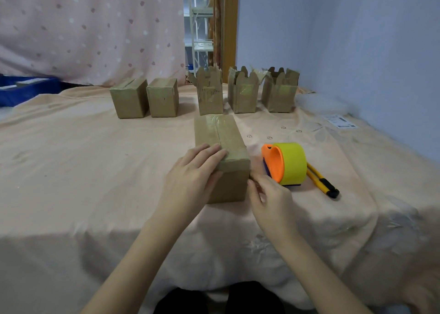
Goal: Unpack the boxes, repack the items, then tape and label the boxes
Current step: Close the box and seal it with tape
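A closed cardboard box (220,137) with clear tape along its top seam stands on the peach cloth in front of me. My left hand (190,170) lies on its near left top corner, fingers straight across the taped edge. My right hand (266,197) is at the box's near right corner with curled fingers touching the side; I cannot tell whether it pinches a tape end. A yellow tape roll in an orange dispenser (285,163) stands just right of the box.
A yellow and black utility knife (321,180) lies right of the dispenser. At the back stand two closed boxes (145,98) and three open ones (245,92). A label sheet (340,120) lies far right, a blue bin (26,87) far left.
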The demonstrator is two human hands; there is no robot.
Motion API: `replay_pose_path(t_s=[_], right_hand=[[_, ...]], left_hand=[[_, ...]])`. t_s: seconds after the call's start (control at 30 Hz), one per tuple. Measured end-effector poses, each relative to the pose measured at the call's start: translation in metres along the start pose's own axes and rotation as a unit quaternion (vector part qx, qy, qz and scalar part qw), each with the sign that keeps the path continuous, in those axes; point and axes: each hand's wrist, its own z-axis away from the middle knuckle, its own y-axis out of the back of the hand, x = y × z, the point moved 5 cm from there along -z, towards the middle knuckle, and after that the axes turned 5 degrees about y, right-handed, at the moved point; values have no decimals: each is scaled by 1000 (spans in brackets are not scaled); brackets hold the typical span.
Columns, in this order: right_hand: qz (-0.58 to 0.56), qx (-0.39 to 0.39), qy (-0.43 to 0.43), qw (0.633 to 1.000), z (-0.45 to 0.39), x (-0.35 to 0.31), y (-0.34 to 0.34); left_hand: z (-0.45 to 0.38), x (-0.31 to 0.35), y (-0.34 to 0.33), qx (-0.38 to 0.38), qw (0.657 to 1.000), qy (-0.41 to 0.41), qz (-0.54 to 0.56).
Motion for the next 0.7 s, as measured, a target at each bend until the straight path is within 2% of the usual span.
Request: replay_pose_path(t_s=[0.2, 0.33, 0.43, 0.53, 0.6, 0.7], right_hand=[[45, 7, -44, 998, 16, -3, -12], [49, 23, -33, 998, 12, -8, -4], [-28, -32, -81, 996, 3, -7, -4], [-48, -95, -49, 993, 7, -16, -11], [-41, -131, -58, 989, 18, -13, -17], [-54, -132, -70, 987, 18, -4, -10]], left_hand=[[2, -2, -3, 7, 1000, 10, 22], [3, -5, -2, 7, 999, 5, 35], [0, -6, -2, 5, 999, 9, 39], [-2, -5, -2, 4, 999, 19, 47], [-2, -4, -2, 1, 998, 23, 52], [-3, -5, 2, -33, 993, 62, 97]])
